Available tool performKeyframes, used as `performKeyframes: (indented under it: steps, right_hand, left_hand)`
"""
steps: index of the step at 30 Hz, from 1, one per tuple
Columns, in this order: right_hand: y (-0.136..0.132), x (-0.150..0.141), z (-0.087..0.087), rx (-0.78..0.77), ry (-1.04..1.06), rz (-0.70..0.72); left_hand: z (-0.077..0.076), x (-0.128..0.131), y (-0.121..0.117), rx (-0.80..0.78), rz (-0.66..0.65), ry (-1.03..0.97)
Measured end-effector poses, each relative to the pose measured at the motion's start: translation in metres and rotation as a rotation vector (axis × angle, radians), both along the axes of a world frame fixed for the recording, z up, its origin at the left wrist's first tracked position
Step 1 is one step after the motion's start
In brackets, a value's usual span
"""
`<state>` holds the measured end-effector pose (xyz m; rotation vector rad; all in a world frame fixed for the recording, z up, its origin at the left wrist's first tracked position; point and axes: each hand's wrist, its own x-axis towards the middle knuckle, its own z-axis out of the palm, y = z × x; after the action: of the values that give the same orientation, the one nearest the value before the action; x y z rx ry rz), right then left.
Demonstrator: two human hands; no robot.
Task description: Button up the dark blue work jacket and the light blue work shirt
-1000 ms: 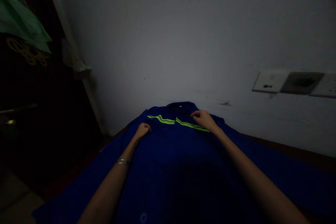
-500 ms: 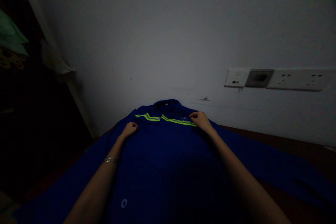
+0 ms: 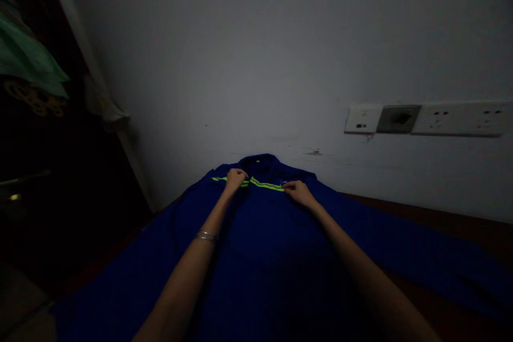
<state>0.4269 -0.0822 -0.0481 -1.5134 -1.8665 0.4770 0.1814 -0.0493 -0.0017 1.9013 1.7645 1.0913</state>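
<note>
A blue work shirt (image 3: 272, 256) lies spread flat on a dark wooden surface, collar toward the wall, sleeves out to both sides. Two bright yellow-green stripes (image 3: 264, 185) cross its chest. My left hand (image 3: 235, 177) rests closed on the stripes just left of the collar, its fingers curled onto the cloth. My right hand (image 3: 295, 191) sits on the right end of the stripes, fingers bent and pinching the fabric. A silver bracelet (image 3: 206, 235) circles my left wrist. The light is dim.
A white wall stands right behind the shirt, with a row of sockets and switches (image 3: 425, 118) at the right. The brown tabletop (image 3: 452, 227) shows past the right sleeve. Green cloth (image 3: 28, 61) hangs in the dark area at the left.
My left hand has moved right, from the shirt's left shoulder to the collar front. My right hand has slid a little left along the stripes. The two hands are closer together.
</note>
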Motion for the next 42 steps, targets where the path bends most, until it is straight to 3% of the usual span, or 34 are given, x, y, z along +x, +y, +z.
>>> performKeyframes:
  steps: [3,6,10,16,25,32,42]
  right_hand:
    - [0.001,-0.003,-0.003,-0.001,-0.005,0.002]
    - [-0.001,-0.007,-0.005,0.015,-0.009,0.036]
    - [-0.003,-0.011,-0.008,0.022,-0.041,0.045]
    - [-0.007,-0.013,-0.007,0.053,-0.072,0.08]
    - [-0.015,-0.012,0.014,0.058,-0.118,0.043]
    - [0.004,0.002,0.033,0.013,-0.011,-0.059]
    - [0.017,-0.006,0.026,-0.259,0.081,-0.048]
  left_hand:
    - [-0.024,0.034,-0.002,-0.086,-0.087,-0.025]
    - [-0.048,0.051,-0.003,-0.111,-0.11,-0.054]
    - [-0.07,0.051,0.002,-0.129,-0.078,-0.12]
    - [-0.089,0.044,0.014,-0.201,-0.078,-0.256]
    - [-0.089,0.038,0.009,-0.284,-0.135,-0.414]
    - [-0.085,0.041,0.008,-0.328,-0.139,-0.424]
    - [-0.091,0.042,0.011,-0.291,-0.109,-0.41]
